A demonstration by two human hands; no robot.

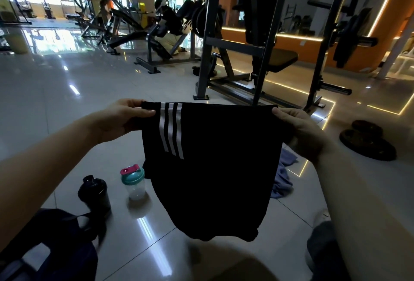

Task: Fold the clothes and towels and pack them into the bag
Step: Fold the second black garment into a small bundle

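Note:
A black garment [212, 168] with three white stripes near its upper left hangs in the air in front of me, stretched flat. My left hand [121, 119] pinches its top left corner. My right hand [300, 132] grips the top right corner. A dark bag [51, 242] lies open on the floor at the lower left. A bluish-purple cloth [283, 180] lies crumpled on the tiles behind the garment, mostly hidden by it.
A black shaker bottle [95, 193] and a clear one with a teal lid [134, 182] stand on the tiles left of the garment. Weight plates [367, 141] lie at the right. A rack [257, 41] and benches stand behind. My knee [322, 251] shows lower right.

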